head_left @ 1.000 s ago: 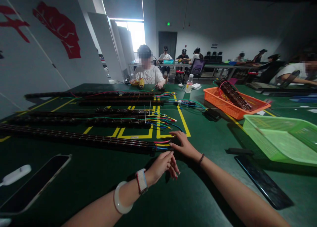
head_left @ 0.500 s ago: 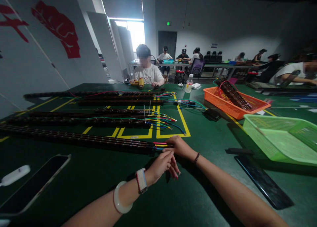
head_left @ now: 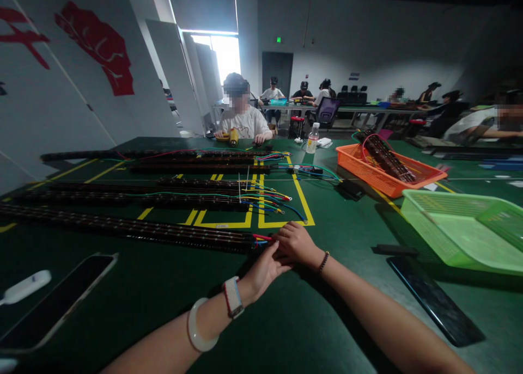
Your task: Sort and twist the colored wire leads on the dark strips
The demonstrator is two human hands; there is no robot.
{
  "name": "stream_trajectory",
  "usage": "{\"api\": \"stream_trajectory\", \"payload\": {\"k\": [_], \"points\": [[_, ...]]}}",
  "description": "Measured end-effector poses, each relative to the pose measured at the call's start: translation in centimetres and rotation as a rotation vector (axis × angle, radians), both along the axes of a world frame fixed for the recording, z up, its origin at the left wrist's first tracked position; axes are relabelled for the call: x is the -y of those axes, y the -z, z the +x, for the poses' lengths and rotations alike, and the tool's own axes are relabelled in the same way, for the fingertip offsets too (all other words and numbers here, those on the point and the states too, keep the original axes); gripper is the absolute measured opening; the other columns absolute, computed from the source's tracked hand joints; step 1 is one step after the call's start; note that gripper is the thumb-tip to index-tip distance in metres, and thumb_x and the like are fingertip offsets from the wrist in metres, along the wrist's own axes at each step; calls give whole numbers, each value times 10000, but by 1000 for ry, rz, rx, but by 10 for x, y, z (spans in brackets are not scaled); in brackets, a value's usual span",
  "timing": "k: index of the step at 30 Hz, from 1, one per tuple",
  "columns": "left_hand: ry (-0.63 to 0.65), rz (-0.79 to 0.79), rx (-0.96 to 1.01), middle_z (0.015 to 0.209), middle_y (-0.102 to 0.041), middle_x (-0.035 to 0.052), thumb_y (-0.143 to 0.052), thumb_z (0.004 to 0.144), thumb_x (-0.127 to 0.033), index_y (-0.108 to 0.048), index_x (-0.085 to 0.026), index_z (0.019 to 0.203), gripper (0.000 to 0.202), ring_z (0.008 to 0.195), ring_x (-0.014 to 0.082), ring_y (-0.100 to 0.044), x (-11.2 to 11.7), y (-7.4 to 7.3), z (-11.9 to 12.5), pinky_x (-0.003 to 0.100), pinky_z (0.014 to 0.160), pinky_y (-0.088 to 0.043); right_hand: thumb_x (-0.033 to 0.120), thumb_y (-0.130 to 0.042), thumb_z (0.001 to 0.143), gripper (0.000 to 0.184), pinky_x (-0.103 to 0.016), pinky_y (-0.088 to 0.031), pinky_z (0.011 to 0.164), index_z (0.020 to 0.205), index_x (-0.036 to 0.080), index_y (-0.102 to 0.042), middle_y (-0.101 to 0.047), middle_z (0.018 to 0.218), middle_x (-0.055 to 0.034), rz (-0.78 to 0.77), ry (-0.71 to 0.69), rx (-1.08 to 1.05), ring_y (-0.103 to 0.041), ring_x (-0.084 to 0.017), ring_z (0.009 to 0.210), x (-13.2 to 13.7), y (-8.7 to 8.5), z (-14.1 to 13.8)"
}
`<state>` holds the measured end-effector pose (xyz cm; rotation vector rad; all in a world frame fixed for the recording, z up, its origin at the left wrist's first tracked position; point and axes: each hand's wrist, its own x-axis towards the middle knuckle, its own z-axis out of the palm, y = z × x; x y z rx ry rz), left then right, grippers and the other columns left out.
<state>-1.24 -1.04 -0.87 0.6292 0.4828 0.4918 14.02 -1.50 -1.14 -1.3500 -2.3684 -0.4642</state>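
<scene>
A long dark strip [head_left: 134,230] lies across the green table [head_left: 310,330], with red, yellow and blue wires [head_left: 261,239] sticking out of its right end. My right hand [head_left: 295,243] is curled over those wire ends, fingers closed around them. My left hand [head_left: 265,268], with a watch and a pale bangle on the wrist, reaches up from below and its fingertips touch the same wire ends under the right hand. Its fingers are pressed together; what they pinch is hidden.
Several more dark strips with coloured wires [head_left: 229,191] lie further back on yellow floor-style markings. A green basket [head_left: 466,227] and an orange basket [head_left: 384,172] stand at right. Phones [head_left: 53,303] [head_left: 433,300] lie flat on both sides. Other people sit at tables behind.
My right hand drew back from flat on the table and closed over the wire ends. My left hand moved up to meet it at the strip's end.
</scene>
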Motion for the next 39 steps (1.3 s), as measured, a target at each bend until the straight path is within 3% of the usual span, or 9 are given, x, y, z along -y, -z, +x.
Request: {"api": "stream_trajectory", "payload": {"k": [3, 8, 12, 16, 20, 24, 28, 32, 39], "points": [[-109, -96, 89, 915, -656, 85, -442, 882, -225, -581, -141, 920, 167, 954, 181, -595, -1, -1, -1, 367, 944, -400, 209, -509, 893, 146, -318, -336, 697, 864, 157, -643, -624, 792, -58, 27, -34, 85, -487, -161, 698, 2, 1, -2], [-177, -160, 84, 878, -641, 64, -435, 902, -370, -579, -150, 866, 265, 868, 165, -598, -2, 1, 0, 350, 898, -424, 183, -467, 913, 172, -338, -363, 723, 908, 151, -635, -610, 810, -62, 76, -94, 173, -480, -167, 715, 6, 0, -5], [-202, -131, 76, 900, -645, 67, -470, 891, -363, -567, -156, 806, 243, 906, 160, -589, -2, 6, 1, 333, 910, -411, 148, -443, 916, 196, -340, -382, 782, 937, 127, -637, -611, 823, -70, 67, -152, 165, -493, -168, 744, 8, -2, -5], [-184, -128, 90, 970, -641, 81, -441, 897, -392, -587, -155, 887, 279, 951, 164, -578, -2, 8, 1, 338, 925, -403, 291, -469, 919, 249, -322, -403, 818, 1039, 136, -623, -619, 974, -91, 7, -141, 37, -507, -178, 844, 10, -4, -2], [-194, -159, 89, 775, -621, 36, -466, 888, -383, -592, -158, 844, 262, 795, 133, -582, -2, 7, 1, 341, 930, -401, 345, -473, 907, 284, -349, -378, 894, 1094, 180, -610, -592, 1109, -84, 23, -138, 9, -497, -198, 939, 12, -9, 5], [-146, -168, 139, 701, -592, 27, -437, 895, -405, -607, -137, 812, 328, 732, 121, -572, -3, 5, 0, 359, 977, -373, 416, -485, 894, 299, -350, -378, 836, 974, 166, -628, -619, 908, -80, 57, -114, 38, -499, -188, 834, 11, -16, 16], [-90, -141, 97, 904, -650, 106, -423, 891, -438, -629, -107, 894, 390, 942, 178, -589, -4, 4, -1, 364, 1005, -347, 409, -453, 914, 312, -341, -350, 746, 794, 159, -597, -588, 736, -56, 56, -87, 176, -476, -170, 721, 11, -18, 21], [-80, -133, 112, 1014, -654, 116, -393, 889, -478, -634, -121, 940, 434, 1050, 196, -561, -4, 2, -1, 368, 1018, -332, 267, -413, 945, 261, -312, -298, 657, 760, 168, -567, -571, 687, -21, 52, -144, 280, -450, -143, 650, 10, -18, 19], [-71, -133, 108, 1006, -666, 129, -407, 890, -463, -643, -106, 910, 428, 1062, 203, -566, -3, 1, -2, 375, 1027, -326, 260, -418, 943, 260, -304, -290, 624, 747, 163, -559, -567, 685, -25, -19, -102, 286, -457, -141, 639, 9, -25, 16]]}}
